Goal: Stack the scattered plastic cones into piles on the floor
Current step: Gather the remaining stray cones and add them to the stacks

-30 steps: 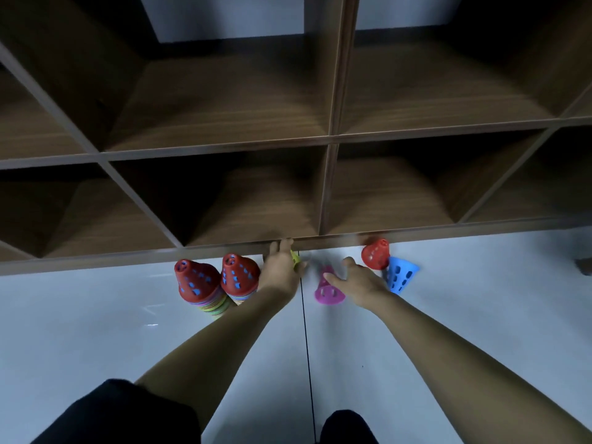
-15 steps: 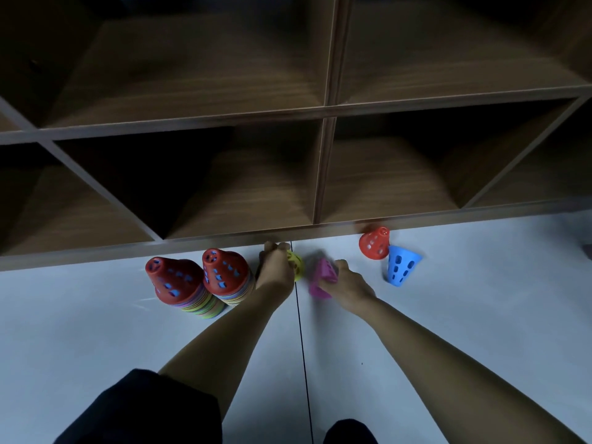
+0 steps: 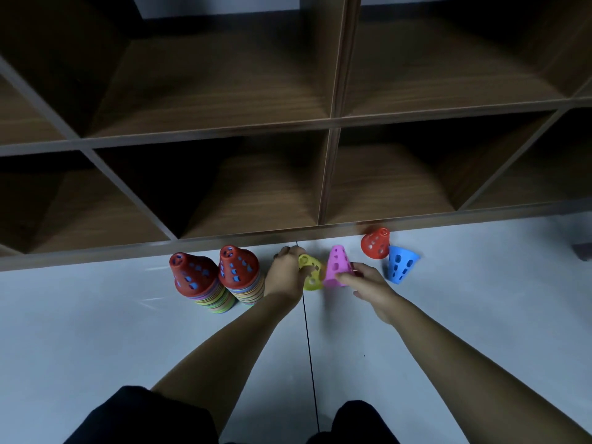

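Two tall piles of coloured cones stand side by side on the pale floor, each topped by a red cone: the left pile (image 3: 195,280) and the right pile (image 3: 240,274). Just right of them my left hand (image 3: 285,274) grips a yellow cone (image 3: 310,273). My right hand (image 3: 368,283) pinches the rim of a pink cone (image 3: 337,267), held upright beside the yellow one. Farther right a loose red cone (image 3: 375,241) leans by the shelf base, and a blue cone (image 3: 398,265) stands upside down.
A dark wooden cube shelf (image 3: 323,174) with open compartments runs along the far side, its base at the floor. A dark floor seam (image 3: 309,341) runs toward me between my arms. My dark-clothed knees (image 3: 144,415) fill the bottom edge.
My right hand has picked up the pink cone and turned it upright, bringing it close to the yellow cone in my left hand. The camera view shifted slightly.
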